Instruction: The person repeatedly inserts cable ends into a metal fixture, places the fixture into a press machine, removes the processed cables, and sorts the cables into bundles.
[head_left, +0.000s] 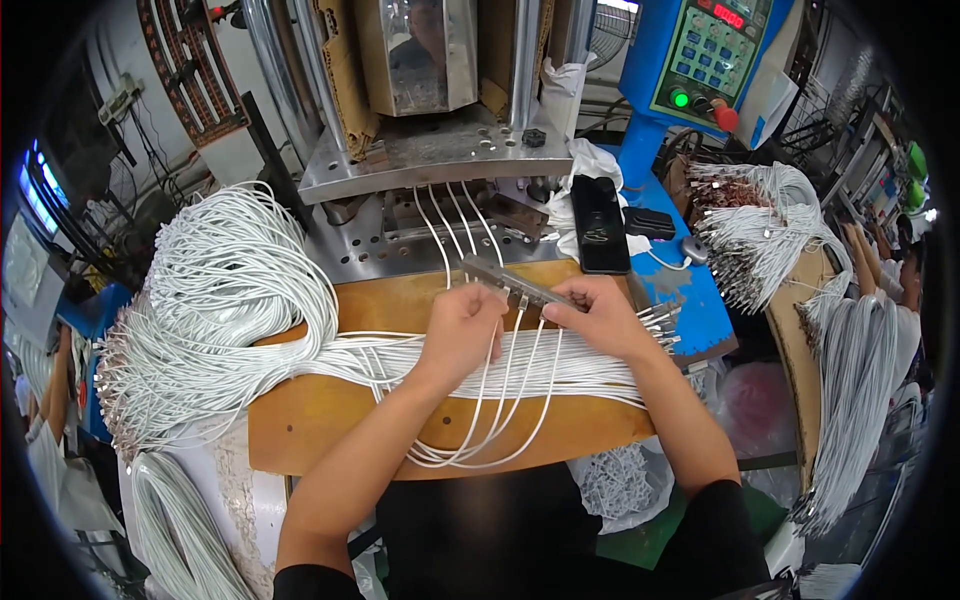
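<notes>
A narrow grey metal mold bar lies slantwise above the wooden board. My right hand grips its right end, thumb on the near side. White cables with small metal connectors run from the bar's near edge and loop down toward me. My left hand is closed at the bar's left end, its fingers pinching one of these cables; its connector end is hidden. Under both hands a flat bundle of white cables crosses the board. Three more cables come out of the press toward my left hand.
The press's steel plate overhangs the far side of the wooden board. Coiled white cables pile up at left. A black phone and the blue control box are at right, with another cable heap beyond.
</notes>
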